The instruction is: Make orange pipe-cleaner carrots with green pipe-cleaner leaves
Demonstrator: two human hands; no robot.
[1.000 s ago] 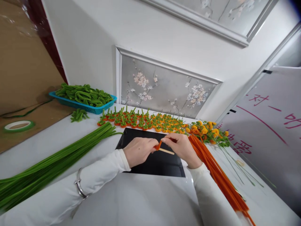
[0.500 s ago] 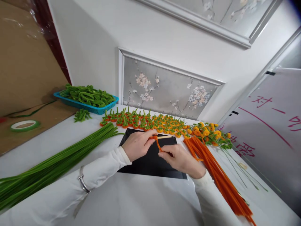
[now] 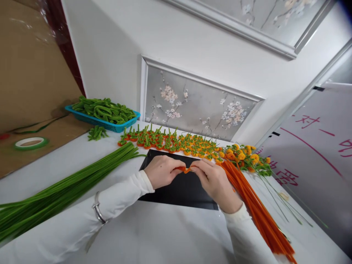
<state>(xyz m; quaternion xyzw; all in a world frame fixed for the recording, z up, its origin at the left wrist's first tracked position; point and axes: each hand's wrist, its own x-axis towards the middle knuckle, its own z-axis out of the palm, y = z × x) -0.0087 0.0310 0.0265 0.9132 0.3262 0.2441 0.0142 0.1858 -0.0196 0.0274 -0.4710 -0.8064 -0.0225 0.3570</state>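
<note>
My left hand (image 3: pixel 164 171) is closed in a pinch on an orange pipe cleaner (image 3: pixel 187 170) above a black mat (image 3: pixel 178 189). A short curl of it shows in the small gap between my two hands. From the other side, my right hand (image 3: pixel 216 181) pinches at the same pipe cleaner. The pale thin stick it was wound on is almost wholly hidden by my right fingers. Beside my right wrist lies a bundle of loose orange pipe cleaners (image 3: pixel 253 209). A bundle of long green pipe cleaners (image 3: pixel 74 190) lies left of the mat.
Behind the mat stand rows of small orange and yellow flower heads with green stems (image 3: pixel 170 141). A blue tray (image 3: pixel 118 127) holds green loops. Finished yellow flowers (image 3: pixel 242 156) lie at the right, by a whiteboard (image 3: pixel 310 146). Green tape (image 3: pixel 31 143) rests on cardboard at the left.
My right hand has moved up and closer to my left hand, to the stick's end. The hanging orange strand and most of the pale stick no longer show. My left hand has barely moved.
</note>
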